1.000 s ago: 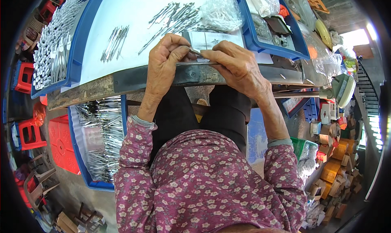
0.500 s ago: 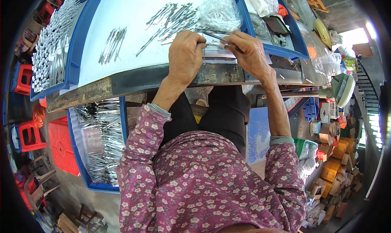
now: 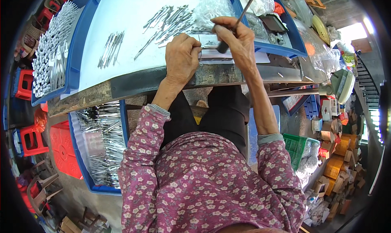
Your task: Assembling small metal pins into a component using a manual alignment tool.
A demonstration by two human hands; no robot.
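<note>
At the table's near edge, my left hand is closed, its thumb and finger pinching a slim silvery metal piece that lies almost level; the fingers hide its left end. My right hand is raised just to the right, wrapped round a thin-shafted tool. The tool's thick black end points down toward the metal piece, and its dark shaft slants up to the right. Beyond the left hand lies a loose pile of slim metal pieces, with a smaller bunch farther left.
A clear plastic bag rests behind my hands. On the left, a blue tray holds many white-ended pieces. Below the table edge, another blue tray carries shiny metal strips. A blue tray with bags and parts stands on the right.
My right hand has lifted slightly and turned the tool from lying nearly level to steeply upright, black end down. The left hand has stayed almost in place, still pinching.
</note>
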